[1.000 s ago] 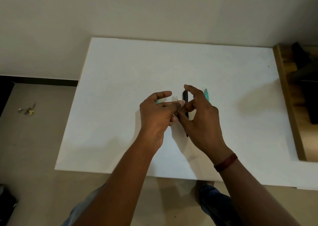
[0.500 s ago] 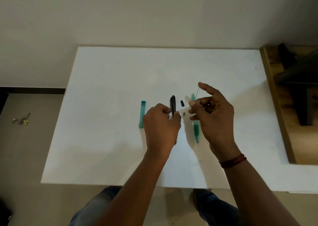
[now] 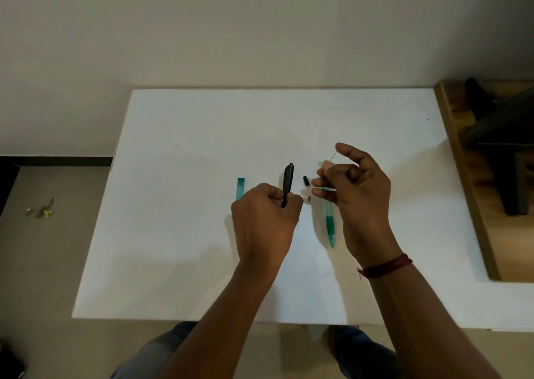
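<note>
Gripping the slim black plastic mechanical pencil point(image 3: 288, 179) in the left hand point(image 3: 265, 219), fingers curled tight round the lower barrel, leaving the upper end standing clear above the knuckles and tilted slightly away.

Pinching a thin grey rod of pencil lead point(image 3: 333, 156) between thumb and forefinger of the right hand point(image 3: 361, 193), remaining fingers loosely curled. Holding the rod up off the white bench point(image 3: 202, 136), just to the right of the pencil's upper end and not yet touching it.

Leaving a small black plastic cap point(image 3: 305, 181) and a tiny grey stub point(image 3: 309, 198), probably the eraser, lying on the bench in the gap between the two hands. Leaving a translucent green plastic mechanical pencil point(image 3: 329, 222) with a darker green grip lying partly under the right hand, tip toward the body. Leaving a flat translucent green lead case point(image 3: 240, 188) lying just left of the left hand.

Judging the refill as about midway: opening of the black pencil apparently done, with cap and stub off and the lead out and in hand. Remaining: aligning the lead with the upper end, feeding it down the barrel, refitting stub and cap. Unable to confirm a fully open barrel mouth at this size.
</note>
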